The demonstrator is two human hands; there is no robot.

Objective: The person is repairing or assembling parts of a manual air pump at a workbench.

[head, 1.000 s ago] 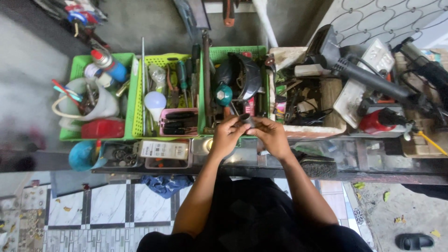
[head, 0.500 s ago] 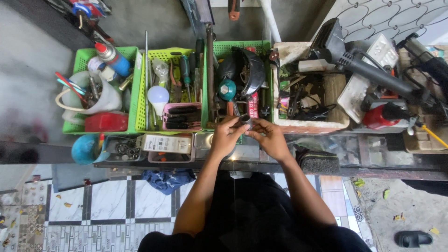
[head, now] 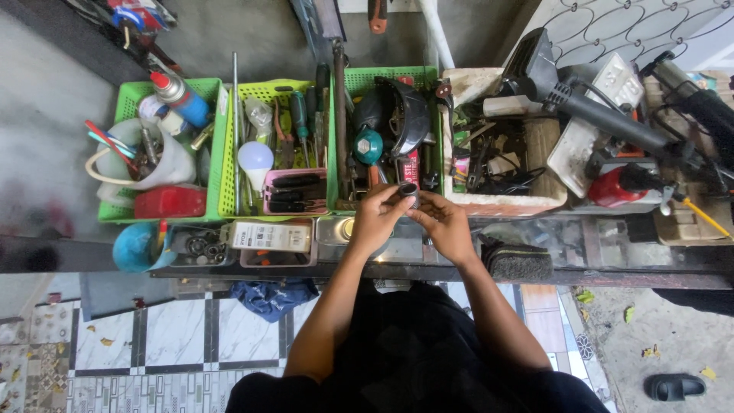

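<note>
Both of my hands meet over the front edge of a cluttered bench. My left hand point(head: 376, 219) and my right hand point(head: 444, 226) together grip a small dark cylindrical metal part point(head: 409, 191) with a round open end. The part sits just in front of the middle green basket point(head: 354, 79), which holds a black helmet-like object point(head: 404, 115) and a teal round thing point(head: 368, 144). Below my hands lies a shiny metal tray point(head: 336, 228).
A yellow-green basket point(head: 229, 153) holds screwdrivers, a white bulb point(head: 255, 158) and a pink case. A green basket point(head: 130, 95) at the left holds a white jug and a spray can. A white box point(head: 501, 205) of cables, a power tool point(head: 589, 107) and a black brush point(head: 520, 261) stand right.
The view has drifted slightly; my hands have stayed together on the small part and shifted it a little between the fingers.
</note>
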